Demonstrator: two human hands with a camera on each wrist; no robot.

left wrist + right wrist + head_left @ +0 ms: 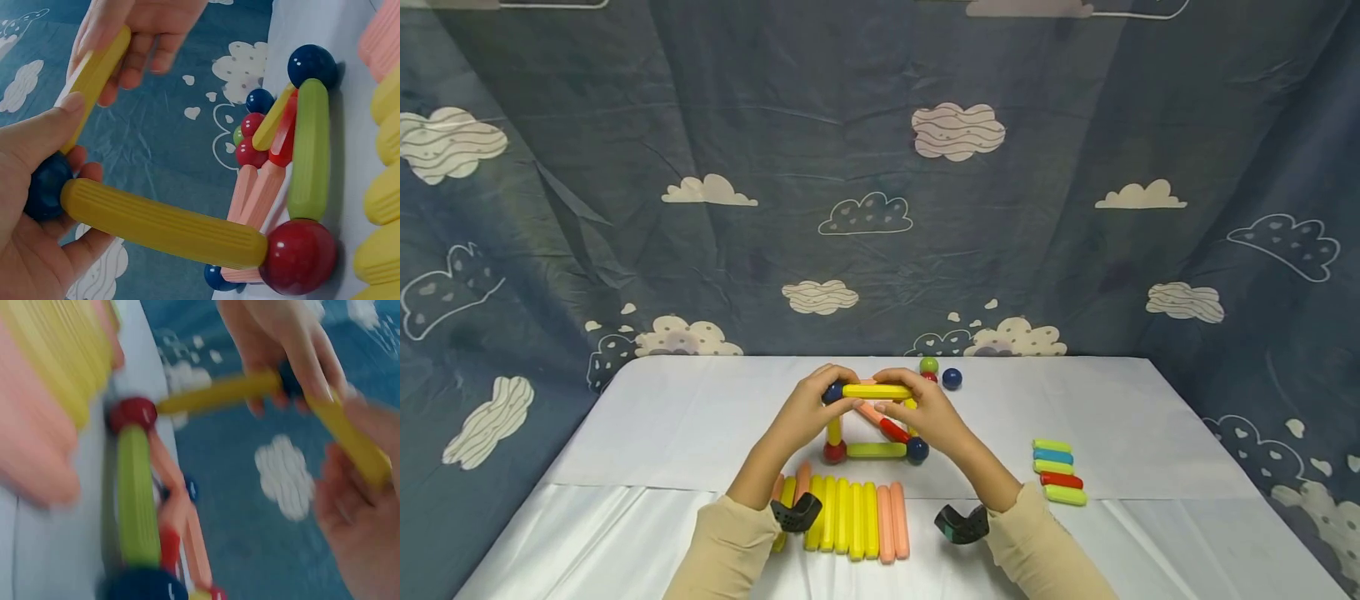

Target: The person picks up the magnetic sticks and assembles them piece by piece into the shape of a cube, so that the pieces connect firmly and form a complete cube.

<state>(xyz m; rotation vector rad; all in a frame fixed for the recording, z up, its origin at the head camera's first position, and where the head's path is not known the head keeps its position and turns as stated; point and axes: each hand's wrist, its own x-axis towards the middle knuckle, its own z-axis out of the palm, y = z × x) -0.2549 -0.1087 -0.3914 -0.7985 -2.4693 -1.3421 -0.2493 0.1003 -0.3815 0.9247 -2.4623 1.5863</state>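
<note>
In the head view the left hand (808,408) grips a dark blue ball (832,393) at the frame's upper left corner. From that ball a yellow stick (876,391) runs across, pinched by the right hand (928,412) near its other end. A second yellow stick (165,219) leads from the blue ball to a red ball (297,257) on the table. The green stick (876,451) joins that red ball to another blue ball (917,450). Pink and red sticks (893,430) lie behind, within the structure.
A row of yellow and pink sticks (857,521) lies in front of the structure, partly under the left forearm. Several short coloured sticks (1058,472) lie at the right. Behind the structure are a loose blue ball (952,379), a green ball (928,365) and a red ball.
</note>
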